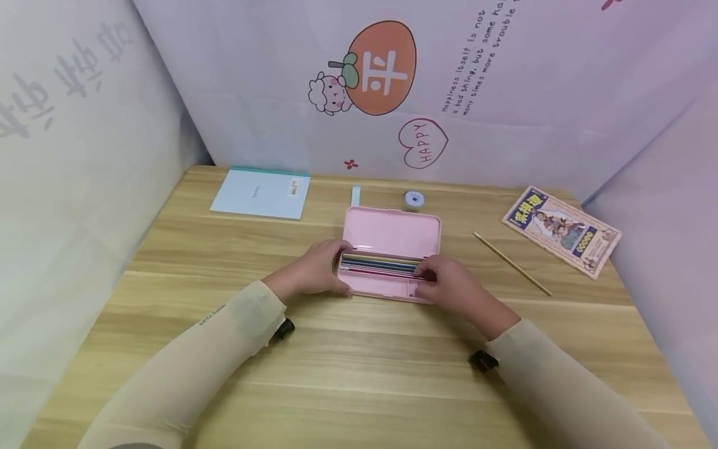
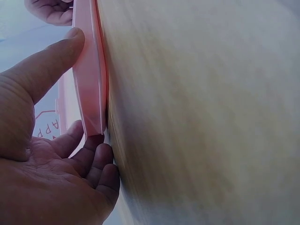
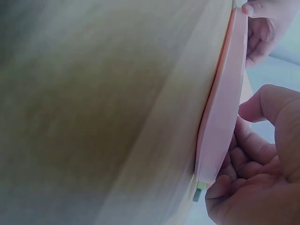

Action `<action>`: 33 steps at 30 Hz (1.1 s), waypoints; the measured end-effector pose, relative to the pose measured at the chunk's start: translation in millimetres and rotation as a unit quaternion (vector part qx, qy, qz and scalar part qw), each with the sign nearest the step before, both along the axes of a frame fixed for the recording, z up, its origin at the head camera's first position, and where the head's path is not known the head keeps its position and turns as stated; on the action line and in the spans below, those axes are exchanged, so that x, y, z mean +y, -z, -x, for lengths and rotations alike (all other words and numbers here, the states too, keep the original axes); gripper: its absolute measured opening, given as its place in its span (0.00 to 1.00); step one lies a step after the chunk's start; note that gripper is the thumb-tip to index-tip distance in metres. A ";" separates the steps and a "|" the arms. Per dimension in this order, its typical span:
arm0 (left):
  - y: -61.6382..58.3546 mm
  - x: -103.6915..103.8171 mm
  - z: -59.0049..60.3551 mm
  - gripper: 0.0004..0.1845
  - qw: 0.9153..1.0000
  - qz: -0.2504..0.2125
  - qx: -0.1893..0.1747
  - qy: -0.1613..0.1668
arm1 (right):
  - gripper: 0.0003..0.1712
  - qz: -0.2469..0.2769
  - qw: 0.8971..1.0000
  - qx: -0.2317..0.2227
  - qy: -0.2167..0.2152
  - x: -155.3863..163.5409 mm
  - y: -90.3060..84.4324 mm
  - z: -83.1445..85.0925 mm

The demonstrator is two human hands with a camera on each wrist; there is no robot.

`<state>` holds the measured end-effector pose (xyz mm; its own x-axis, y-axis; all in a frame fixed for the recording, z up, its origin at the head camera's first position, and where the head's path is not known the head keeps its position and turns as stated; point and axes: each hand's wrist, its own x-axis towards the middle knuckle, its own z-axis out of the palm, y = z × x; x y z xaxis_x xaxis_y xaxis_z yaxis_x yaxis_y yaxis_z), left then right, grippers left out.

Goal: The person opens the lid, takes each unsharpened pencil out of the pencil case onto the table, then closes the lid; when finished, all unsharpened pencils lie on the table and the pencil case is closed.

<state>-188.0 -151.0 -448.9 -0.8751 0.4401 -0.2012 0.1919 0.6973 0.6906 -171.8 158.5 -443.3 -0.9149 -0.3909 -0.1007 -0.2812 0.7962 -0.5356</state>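
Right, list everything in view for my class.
case: one, pink, centre
pencils: several, mixed colours, inside case
notebook: one, pale blue, back left
strip: one, pale blue, behind case
roll: one, pale blue, behind case
stick: one, gold, right of case
book: one, multicoloured, back right
table: one, wooden, beneath
panels: three, whitish, behind, beside table
devices: two, black, cuffs
sleeves: two, cream, forearms
left hand: one, bare, case's left end
right hand: one, bare, case's right end

The left hand [image 1: 321,269] holds an open pink case [image 1: 392,231]; the right hand [image 1: 451,282] is at slim sticks [image 1: 377,264] inside. A blue notebook [image 1: 260,193] lies behind, left; a book [image 1: 563,231], right.
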 end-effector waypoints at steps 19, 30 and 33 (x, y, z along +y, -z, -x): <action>-0.5 2.3 1.3 0.47 1.000 0.001 -0.010 -0.002 | 0.05 0.012 0.999 -0.037 -0.005 -3.4 0.1 8.5; -1.2 4.7 0.8 0.46 1.000 -0.004 -0.004 0.002 | 0.08 0.090 0.994 -0.025 0.055 15.2 -1.2 0.8; -0.8 3.2 0.3 0.45 1.000 -0.008 -0.001 0.001 | 0.08 0.115 0.991 -0.007 0.074 23.7 -5.5 -1.7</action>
<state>-188.3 -147.8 -448.1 -0.8736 0.4456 -0.1956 0.1922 0.6852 0.7026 -170.0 182.2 -437.8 -0.9632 -0.2663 -0.0369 -0.1620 0.6845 -0.7108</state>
